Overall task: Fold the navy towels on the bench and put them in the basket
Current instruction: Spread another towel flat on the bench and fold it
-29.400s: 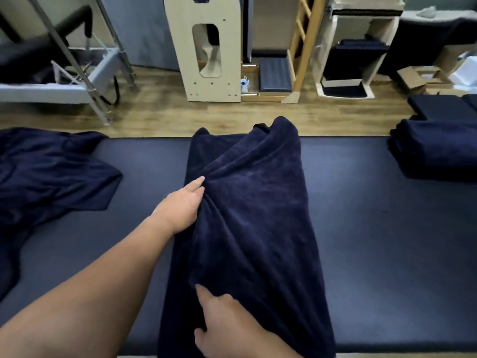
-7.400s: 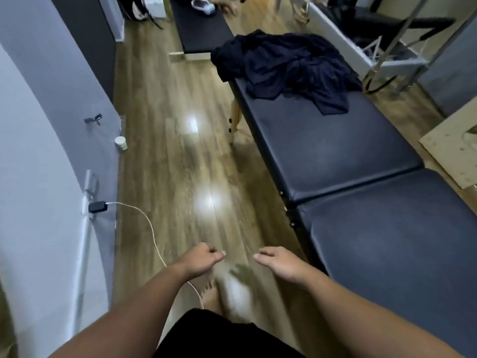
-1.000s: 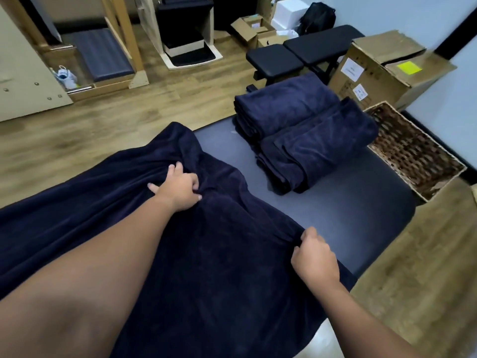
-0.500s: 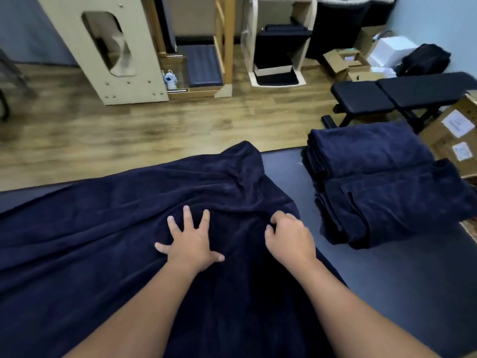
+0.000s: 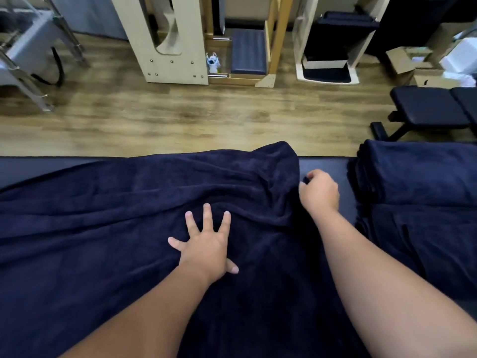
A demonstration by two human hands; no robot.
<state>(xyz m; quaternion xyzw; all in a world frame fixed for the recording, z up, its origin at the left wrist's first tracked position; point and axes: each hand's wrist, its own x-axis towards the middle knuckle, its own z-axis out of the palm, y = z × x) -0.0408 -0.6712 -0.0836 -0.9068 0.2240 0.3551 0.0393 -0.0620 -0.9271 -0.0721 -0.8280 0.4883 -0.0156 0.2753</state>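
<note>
My left hand lies splayed flat on the navy towel spread across the bench, my right hand pinches its edge; tugging could bunch the cloth.

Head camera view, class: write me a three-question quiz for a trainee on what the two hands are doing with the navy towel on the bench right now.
1. True or false: the left hand lies flat with fingers spread on the spread towel.
2. Which hand has a grip on the towel's edge? A) left B) right C) neither
3. Fill in: the folded towels sit on the bench to the person's ____.

Key
1. True: the palm is down and nothing is pinched.
2. B: the right hand is closed on a bunch of cloth at the towel's right edge.
3. Right: they are stacked beyond the right hand, apart from the spread towel.
</note>
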